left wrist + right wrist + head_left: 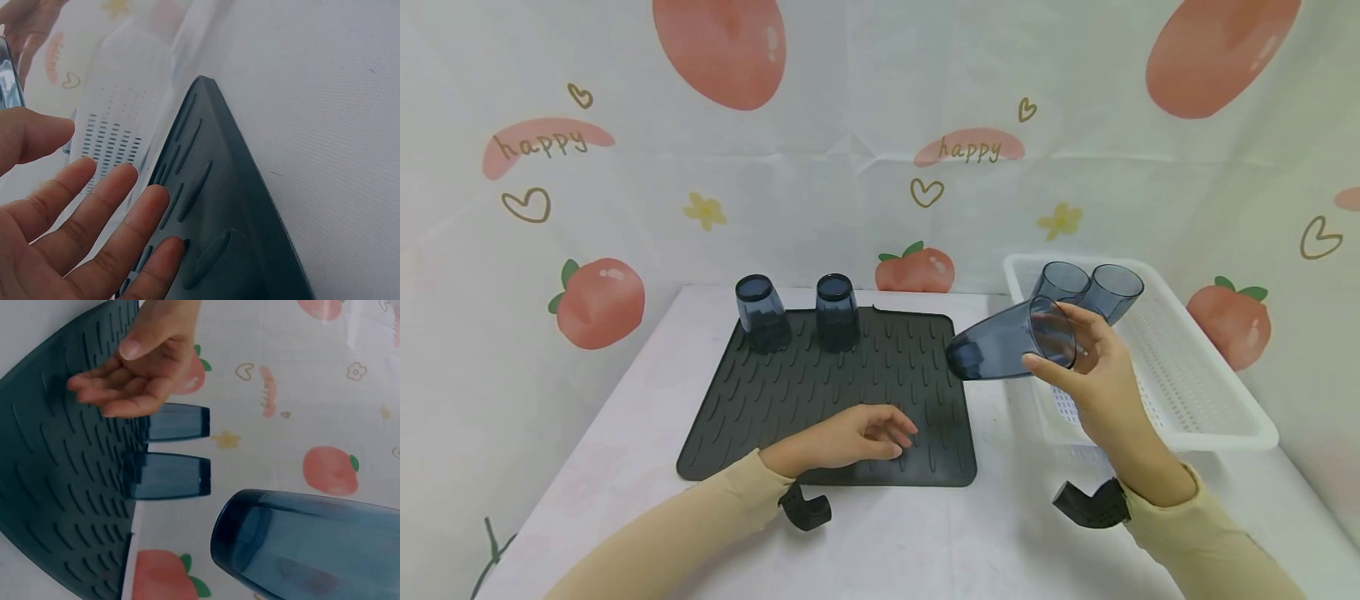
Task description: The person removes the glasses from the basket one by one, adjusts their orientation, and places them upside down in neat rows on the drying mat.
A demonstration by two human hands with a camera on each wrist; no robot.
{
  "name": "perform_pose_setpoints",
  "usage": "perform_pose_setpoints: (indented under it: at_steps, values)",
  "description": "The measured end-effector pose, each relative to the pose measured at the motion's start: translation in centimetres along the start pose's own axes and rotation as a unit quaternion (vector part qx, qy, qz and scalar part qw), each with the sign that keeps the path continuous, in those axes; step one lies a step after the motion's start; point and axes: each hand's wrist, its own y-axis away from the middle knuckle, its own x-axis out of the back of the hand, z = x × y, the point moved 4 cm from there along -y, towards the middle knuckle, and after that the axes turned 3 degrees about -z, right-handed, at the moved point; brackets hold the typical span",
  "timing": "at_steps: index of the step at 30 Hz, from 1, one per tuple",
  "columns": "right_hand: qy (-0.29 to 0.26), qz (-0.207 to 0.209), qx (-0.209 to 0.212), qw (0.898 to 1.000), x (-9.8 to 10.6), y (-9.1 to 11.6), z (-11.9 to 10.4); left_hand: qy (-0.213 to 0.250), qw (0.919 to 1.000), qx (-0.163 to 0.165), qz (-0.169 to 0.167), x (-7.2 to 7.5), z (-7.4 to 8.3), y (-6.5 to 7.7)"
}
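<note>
My right hand [1101, 375] grips a blue-tinted drinking glass [992, 343] near its rim. The glass lies nearly sideways in the air, its thick base pointing left over the mat's right edge. In the right wrist view that same glass [312, 540] fills the lower right corner. My left hand [857, 435] hovers above the front of the black drying mat [850, 383], fingers loosely bent and holding nothing. Two similar glasses, a left one [763, 312] and a right one [837, 312], stand upside down at the mat's back edge.
A white perforated plastic basket [1217, 408] stands on the right of the white table [925, 542]. Two more blue glasses, one [1060, 282] beside the other [1116, 292], lean rim up at its back left. A fruit-patterned cloth hangs behind.
</note>
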Motion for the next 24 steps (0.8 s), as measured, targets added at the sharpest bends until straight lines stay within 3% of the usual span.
perform_pose_setpoints:
  at_steps: [13,24]
  values:
    - [-0.001,-0.015,-0.021,1.0,-1.8,1.1,1.3,0.004,1.0,0.003,0.0,0.0,-0.1,0.1]
    - [-0.013,-0.023,-0.075,0.997,-2.6,1.5,2.4,-0.001,1.0,-0.001,0.007,0.2,-0.1,0.3]
